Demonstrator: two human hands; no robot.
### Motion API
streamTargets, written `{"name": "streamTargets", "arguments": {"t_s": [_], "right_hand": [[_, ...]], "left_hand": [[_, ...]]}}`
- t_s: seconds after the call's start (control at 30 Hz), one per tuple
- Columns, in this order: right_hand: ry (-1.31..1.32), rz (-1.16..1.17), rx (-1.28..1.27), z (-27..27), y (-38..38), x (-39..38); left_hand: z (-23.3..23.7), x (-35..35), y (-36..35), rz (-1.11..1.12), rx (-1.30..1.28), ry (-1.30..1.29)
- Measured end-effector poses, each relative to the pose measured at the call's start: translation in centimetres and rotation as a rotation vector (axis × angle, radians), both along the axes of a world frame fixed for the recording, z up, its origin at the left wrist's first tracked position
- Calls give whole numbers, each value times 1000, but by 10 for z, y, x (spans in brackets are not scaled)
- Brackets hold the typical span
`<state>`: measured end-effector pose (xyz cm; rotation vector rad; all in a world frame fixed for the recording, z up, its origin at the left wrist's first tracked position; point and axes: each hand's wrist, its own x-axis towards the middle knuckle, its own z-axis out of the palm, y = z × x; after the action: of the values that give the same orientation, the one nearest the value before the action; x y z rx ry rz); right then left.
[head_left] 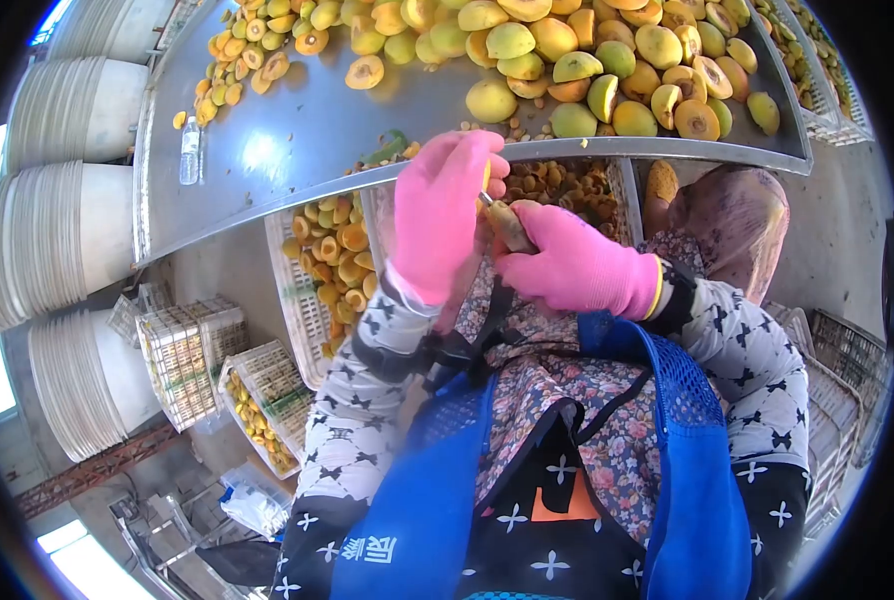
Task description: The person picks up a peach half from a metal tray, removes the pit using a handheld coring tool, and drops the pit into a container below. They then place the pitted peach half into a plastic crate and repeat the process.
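Note:
My left hand (435, 215), in a pink glove, is raised at the table's front edge with its fingers curled. A sliver of yellow fruit (486, 178) shows at its fingers, most of it hidden by the glove. My right hand (582, 262), also pink-gloved, is closed around the wooden handle of a pitting tool (510, 228). The tool's short metal shaft points up at the left hand's fingers. Just beyond both hands, halved yellow-green peaches (557, 40) are heaped on the metal table (297, 150).
Below the table edge stand a crate of peach halves (337, 260) and a crate of brownish pieces (572, 185). A clear plastic bottle (191, 150) is on the table at left. Stacked white tubs (52, 245) line the left, near more crates (192, 350). Someone's leg (732, 225) is at right.

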<state>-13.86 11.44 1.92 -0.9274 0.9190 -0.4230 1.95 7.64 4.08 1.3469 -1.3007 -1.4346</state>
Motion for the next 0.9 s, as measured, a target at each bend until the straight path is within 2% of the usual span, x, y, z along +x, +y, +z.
{"name": "streamTargets", "arguments": {"t_s": [0.03,0.1,0.13,0.2,0.27,0.33,0.43,0.53,0.63,0.67,0.7,0.77,0.8,0.87,0.9], "right_hand": [[-76,-10,29,3,0,1],[-228,-33,100,7,3,-1],[-165,-14,77,5,3,-3],[-32,31,27,1,-1,-7],[272,16,-488,-6,1,-11],[491,-25,-1036,-32,2,-12],[609,-21,-1083,-35,6,-14],[605,-16,-1098,-45,13,-8],[459,-156,-1073,-50,16,9],[390,-221,-1064,-47,14,18],[211,-256,-987,-42,15,19],[162,-234,-945,-29,12,18],[203,-209,-956,-30,12,16],[350,-137,-1008,-40,8,8],[453,-90,-1045,-46,6,2]], "left_hand": [[-4,-1,1,19,-82,-10],[-10,-8,5,152,-20,215],[-14,-10,9,220,22,327],[-28,2,7,39,-48,286],[-30,2,6,3,21,376],[-21,-4,7,103,237,583],[-19,4,9,10,180,467],[-27,14,20,-240,-260,-9],[-29,8,21,-155,-406,-124],[-27,5,19,-89,-354,-67],[-24,3,18,-20,-300,-15],[-22,-3,19,99,-222,116],[-22,-8,19,145,-201,200],[-27,-8,16,74,-235,172],[-35,3,12,-43,-284,53]]}}
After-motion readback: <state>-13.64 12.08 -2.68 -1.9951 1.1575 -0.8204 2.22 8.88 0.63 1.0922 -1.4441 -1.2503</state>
